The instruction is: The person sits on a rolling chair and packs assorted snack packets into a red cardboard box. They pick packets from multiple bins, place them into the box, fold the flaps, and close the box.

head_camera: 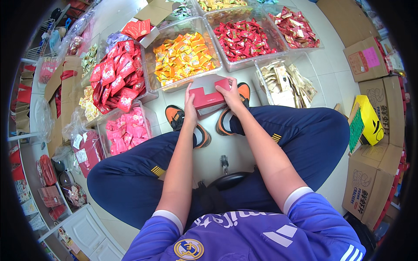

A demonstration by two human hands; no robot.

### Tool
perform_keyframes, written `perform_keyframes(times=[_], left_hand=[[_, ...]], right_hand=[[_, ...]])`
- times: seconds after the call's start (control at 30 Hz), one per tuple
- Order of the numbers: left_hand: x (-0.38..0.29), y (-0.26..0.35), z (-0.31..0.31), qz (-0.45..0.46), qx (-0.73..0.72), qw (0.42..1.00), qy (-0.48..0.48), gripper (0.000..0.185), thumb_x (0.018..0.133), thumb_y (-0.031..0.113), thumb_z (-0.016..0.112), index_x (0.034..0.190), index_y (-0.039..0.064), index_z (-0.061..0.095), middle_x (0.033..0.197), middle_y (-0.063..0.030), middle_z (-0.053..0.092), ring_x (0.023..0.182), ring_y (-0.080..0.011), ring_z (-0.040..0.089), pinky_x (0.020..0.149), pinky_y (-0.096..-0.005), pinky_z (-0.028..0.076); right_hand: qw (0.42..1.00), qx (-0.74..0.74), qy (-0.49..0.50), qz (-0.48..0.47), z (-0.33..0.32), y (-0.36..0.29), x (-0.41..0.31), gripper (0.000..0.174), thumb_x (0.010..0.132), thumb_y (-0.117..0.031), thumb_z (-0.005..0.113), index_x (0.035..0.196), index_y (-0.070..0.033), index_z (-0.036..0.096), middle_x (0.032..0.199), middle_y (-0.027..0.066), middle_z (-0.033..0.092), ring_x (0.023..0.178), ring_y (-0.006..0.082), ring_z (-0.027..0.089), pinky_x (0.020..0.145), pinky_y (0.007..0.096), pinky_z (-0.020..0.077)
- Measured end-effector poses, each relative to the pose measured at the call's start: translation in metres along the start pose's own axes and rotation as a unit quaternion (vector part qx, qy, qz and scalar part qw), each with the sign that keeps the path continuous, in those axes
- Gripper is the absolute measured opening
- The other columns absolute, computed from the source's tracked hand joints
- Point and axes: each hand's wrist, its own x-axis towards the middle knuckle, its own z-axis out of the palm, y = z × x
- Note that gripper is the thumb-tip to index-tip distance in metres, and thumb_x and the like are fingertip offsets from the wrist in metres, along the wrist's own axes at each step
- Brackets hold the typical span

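A red cardboard box (210, 101) with a raised pale flap is held between both hands above the floor, near the shoes. My left hand (190, 106) grips its left side. On the opposite side, my right hand (230, 94) holds the box, with the thumb on its red front panel. Just beyond stands a clear plastic bin (150, 73) of orange and yellow wrapped packets (184, 58). To its right is a bin of red packets (243, 40); nearer on the right, another holds beige packets (287, 84). Inside the held box, the contents cannot be made out.
Large red packets (119, 73) are heaped at the left, above a bin of pink packets (125, 130). Cardboard cartons (369, 176) and a yellow bag (368, 120) line the right. Shelves and a white cabinet (89, 228) stand at the left. A stool wheel (224, 163) is between the legs.
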Motion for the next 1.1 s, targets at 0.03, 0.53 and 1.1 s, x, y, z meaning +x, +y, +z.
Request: perform_keyframes(times=[0.03, 0.53, 1.1], left_hand=[[0.001, 0.002, 0.000, -0.004, -0.011, 1.000, -0.006, 0.049, 0.100, 0.017, 0.040, 0.148, 0.008, 0.040, 0.142, -0.0128, 0.050, 0.133, -0.0226, 0.048, 0.112, -0.0358, 0.036], [-0.013, -0.008, -0.032, -0.178, -0.029, 0.983, -0.021, 0.066, 0.096, 0.045, 0.059, 0.149, 0.011, 0.039, 0.145, -0.0069, 0.051, 0.135, -0.0231, 0.045, 0.114, -0.0435, 0.031], [0.008, -0.005, -0.039, -0.068, 0.123, 0.989, -0.040, 0.029, 0.096, 0.008, 0.054, 0.123, 0.002, 0.061, 0.114, -0.0079, 0.065, 0.106, -0.0152, 0.061, 0.094, -0.0273, 0.046]], right_hand=[[1.000, 0.007, 0.012, 0.005, 0.000, 0.004, 0.001, 0.070, 0.085, -0.023, 0.077, 0.139, -0.006, 0.035, 0.137, 0.0202, 0.045, 0.127, 0.0283, 0.050, 0.107, 0.0377, 0.0414], [0.930, -0.273, 0.129, -0.209, 0.009, -0.004, -0.030, 0.057, 0.085, -0.010, 0.075, 0.131, -0.003, 0.041, 0.131, 0.0225, 0.047, 0.109, 0.0357, 0.060, 0.100, 0.0410, 0.0470], [0.865, -0.452, -0.048, -0.212, 0.034, -0.028, -0.065, 0.040, 0.081, -0.038, 0.076, 0.092, 0.000, 0.066, 0.102, 0.0151, 0.059, 0.107, 0.0333, 0.053, 0.097, 0.0433, 0.0421]])
